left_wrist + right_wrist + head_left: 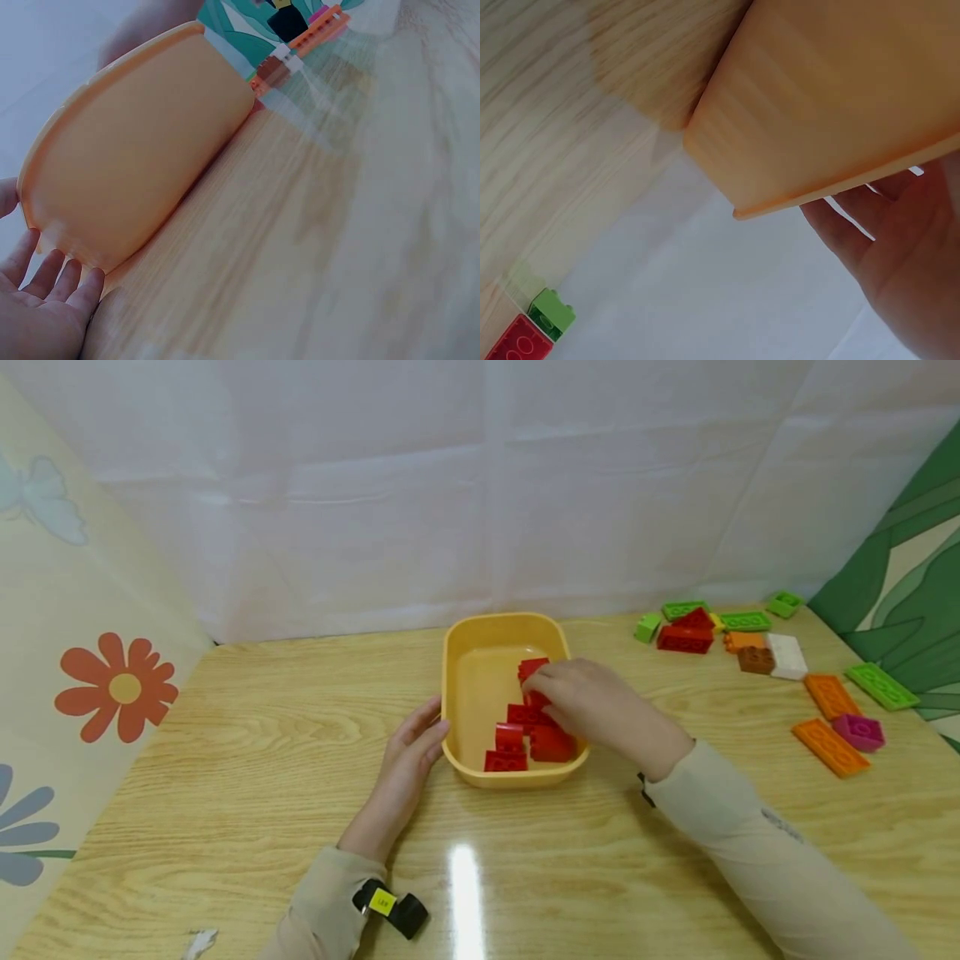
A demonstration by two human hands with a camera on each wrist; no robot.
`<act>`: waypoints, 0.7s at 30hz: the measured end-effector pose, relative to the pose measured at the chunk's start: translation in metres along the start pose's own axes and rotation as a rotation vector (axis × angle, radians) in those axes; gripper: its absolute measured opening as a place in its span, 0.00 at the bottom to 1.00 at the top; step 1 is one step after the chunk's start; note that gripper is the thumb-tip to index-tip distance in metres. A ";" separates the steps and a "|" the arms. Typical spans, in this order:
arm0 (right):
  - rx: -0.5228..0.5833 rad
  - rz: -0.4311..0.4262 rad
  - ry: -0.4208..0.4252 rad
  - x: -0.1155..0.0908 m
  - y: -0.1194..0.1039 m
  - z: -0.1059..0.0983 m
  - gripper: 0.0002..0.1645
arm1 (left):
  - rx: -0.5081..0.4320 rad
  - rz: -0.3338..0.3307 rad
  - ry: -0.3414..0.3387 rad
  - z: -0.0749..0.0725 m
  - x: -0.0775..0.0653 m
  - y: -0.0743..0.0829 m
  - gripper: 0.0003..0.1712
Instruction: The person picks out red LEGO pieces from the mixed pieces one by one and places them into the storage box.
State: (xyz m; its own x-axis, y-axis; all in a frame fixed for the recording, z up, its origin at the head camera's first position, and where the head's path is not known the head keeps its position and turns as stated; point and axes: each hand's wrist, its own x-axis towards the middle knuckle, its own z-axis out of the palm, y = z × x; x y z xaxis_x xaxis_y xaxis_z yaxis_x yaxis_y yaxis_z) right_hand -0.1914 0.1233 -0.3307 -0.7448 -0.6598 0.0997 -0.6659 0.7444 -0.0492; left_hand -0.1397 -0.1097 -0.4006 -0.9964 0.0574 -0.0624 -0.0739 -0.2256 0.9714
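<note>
A yellow plastic tub (468, 647) stands on the wooden table with several red toy bricks (506, 762) inside, mostly in its right half. At the tub's left side my left hand (405, 760) holds the rim, thumb at the edge and fingers against the outer wall. In the left wrist view those fingers (66, 281) touch the tub's wall (142, 142). My right hand (592, 702) reaches over the right rim and pinches a red brick (536, 698) among the others. The right wrist view shows this hand (907, 255) beyond the tub's rim, its fingertips hidden by the wall.
Loose bricks lie at the table's right: a red brick (684, 640), a white brick (787, 657), an orange plate brick (831, 747), a magenta brick (859, 732) and several green ones. A white cloth (360, 510) hangs behind. A white scrap (199, 943) lies near the front left.
</note>
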 end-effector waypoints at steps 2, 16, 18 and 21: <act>-0.004 0.005 -0.004 0.000 0.000 0.000 0.17 | -0.001 -0.001 -0.001 0.000 0.000 0.000 0.29; 0.006 0.004 -0.007 0.000 0.000 0.003 0.16 | -0.009 0.000 -0.004 0.000 0.000 0.001 0.29; 0.006 -0.001 0.000 0.000 0.001 0.003 0.16 | -0.005 0.000 -0.008 0.000 -0.001 0.001 0.29; 0.008 0.002 0.001 0.000 0.000 0.001 0.15 | 0.001 -0.002 -0.012 0.001 -0.001 0.002 0.29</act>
State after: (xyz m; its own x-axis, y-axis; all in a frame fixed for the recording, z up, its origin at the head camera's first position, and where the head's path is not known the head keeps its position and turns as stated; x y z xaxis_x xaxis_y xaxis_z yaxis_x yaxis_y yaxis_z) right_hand -0.1918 0.1234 -0.3318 -0.7459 -0.6584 0.1008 -0.6650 0.7447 -0.0570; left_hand -0.1388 -0.1096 -0.3982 -0.9957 0.0695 -0.0615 -0.0756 -0.2240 0.9716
